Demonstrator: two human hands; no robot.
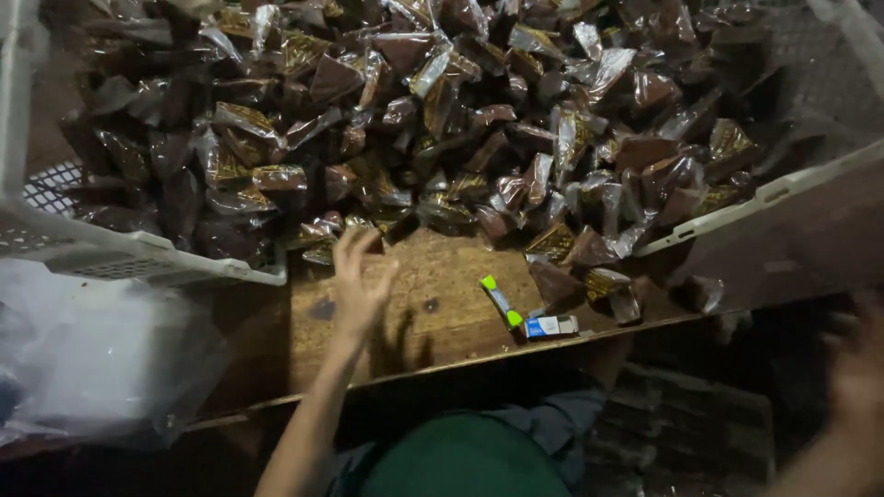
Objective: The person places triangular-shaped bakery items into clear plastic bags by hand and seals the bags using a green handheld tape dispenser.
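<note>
From the head view, the left hand [359, 276] is seen stretched forward over the wooden desk [433, 313], fingers spread wide and slightly curled, with nothing held in it. Its fingertips lie just short of the nearest wrapped packets [327, 225] at the front edge of the heap. The right hand [861, 368] is caught only as a blur at the right border; whether it is open or closed cannot be told.

For the reach to be done well, a single packet at the loose front edge would best be taken by its crimped end, so that the pile behind is not dragged forward off the desk. The wrappers look slippery, so a pinch rather than a flat press is judged safer.

The packets are small, brown, wedge-shaped pieces in clear, glossy film, some with gold patterning. They are heaped deep between two white plastic crates [138, 258], spilling onto the desk. A few strays [589, 253] lie apart at the right. A green-tipped marker [500, 301] and a small box [551, 326] rest near the desk's front edge. A crumpled clear bag [92, 350] sits at the left.
</note>
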